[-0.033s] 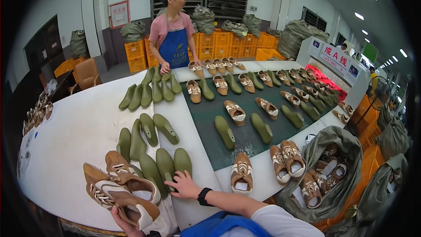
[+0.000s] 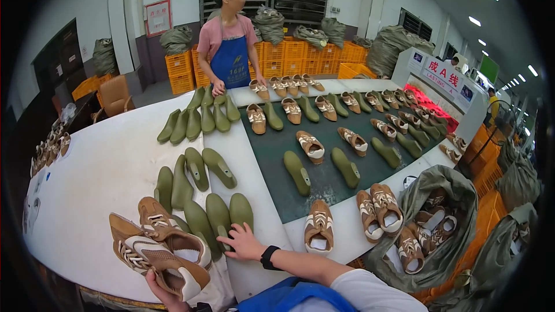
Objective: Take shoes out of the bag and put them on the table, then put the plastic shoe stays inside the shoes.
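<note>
At the lower left my left hand (image 2: pixel 164 296) is closed on the side of a brown-and-white sneaker (image 2: pixel 167 268). More such sneakers (image 2: pixel 173 228) lie against it, at the table's near side. My right hand (image 2: pixel 243 245), a black band at its wrist, rests with fingers spread on the near ends of green shoe lasts (image 2: pixel 218 211). The thumb touches one last and the fingertips reach the one beside it (image 2: pixel 241 208). Other green lasts (image 2: pixel 182 182) lie just beyond. Part of the left hand is hidden by the shoe.
A dark green conveyor belt (image 2: pixel 269 182) carries rows of sneakers and lasts. Single sneakers (image 2: pixel 319 225) stand along its near edge. A grey sack (image 2: pixel 451 182) of shoes sits at right. Across the white table (image 2: pixel 110 162), a person in a blue apron (image 2: pixel 230 60) touches lasts and a shoe.
</note>
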`<action>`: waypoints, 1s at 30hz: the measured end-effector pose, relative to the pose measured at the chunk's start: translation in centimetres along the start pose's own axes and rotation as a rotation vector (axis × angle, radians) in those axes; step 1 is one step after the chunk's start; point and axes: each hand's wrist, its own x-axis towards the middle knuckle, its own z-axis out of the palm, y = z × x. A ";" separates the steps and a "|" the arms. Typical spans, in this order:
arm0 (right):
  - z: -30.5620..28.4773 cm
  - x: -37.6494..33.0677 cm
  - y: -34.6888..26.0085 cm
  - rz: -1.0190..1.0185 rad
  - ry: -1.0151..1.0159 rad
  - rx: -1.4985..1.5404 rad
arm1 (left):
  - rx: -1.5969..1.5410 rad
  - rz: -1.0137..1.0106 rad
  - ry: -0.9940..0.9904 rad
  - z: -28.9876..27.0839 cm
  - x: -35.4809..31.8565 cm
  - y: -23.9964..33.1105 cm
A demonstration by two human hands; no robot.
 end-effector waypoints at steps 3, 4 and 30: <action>-0.1 0.2 0.4 0.000 0.032 -0.002 | 0.026 0.031 -0.017 -2.4 1.0 -0.3; -0.1 0.1 0.3 0.002 0.030 0.000 | 0.077 0.094 -0.019 -2.6 0.9 -0.1; 0.0 0.4 0.0 -0.028 0.093 -0.031 | -0.115 0.041 -0.001 -2.5 -0.1 1.3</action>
